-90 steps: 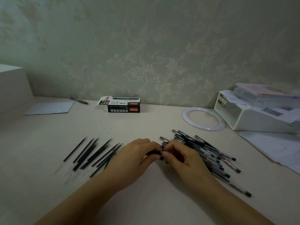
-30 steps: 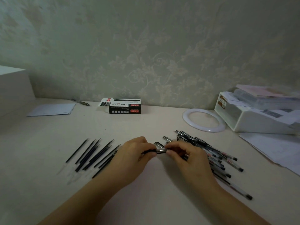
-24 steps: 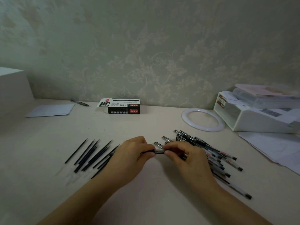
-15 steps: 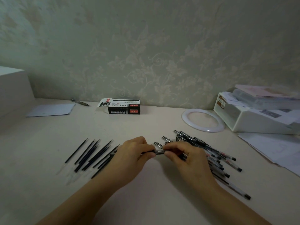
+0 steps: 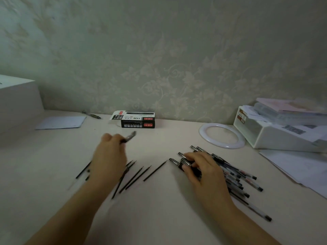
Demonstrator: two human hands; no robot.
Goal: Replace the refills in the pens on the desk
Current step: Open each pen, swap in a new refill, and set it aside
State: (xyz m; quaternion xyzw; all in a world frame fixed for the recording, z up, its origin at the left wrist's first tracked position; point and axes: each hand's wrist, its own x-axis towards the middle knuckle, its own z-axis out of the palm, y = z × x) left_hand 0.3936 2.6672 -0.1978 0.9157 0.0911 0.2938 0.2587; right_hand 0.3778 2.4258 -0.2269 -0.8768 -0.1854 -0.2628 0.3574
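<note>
Left hand (image 5: 109, 156), blurred, left of centre, clasping a pen (image 5: 129, 137) above loose refills (image 5: 138, 175) on the worktop (image 5: 159, 209). Right hand (image 5: 203, 170), fingers curled around a pen in the pen pile (image 5: 235, 174), centre right. Refill box (image 5: 137, 120) by the wall.

pen (image 5: 128, 138) blurred, raised, held at desk's back-left | pens pile (image 5: 235, 174) black-capped, fanned at right | loose refills (image 5: 134, 177) thin, dark, scattered flat left-centre
</note>
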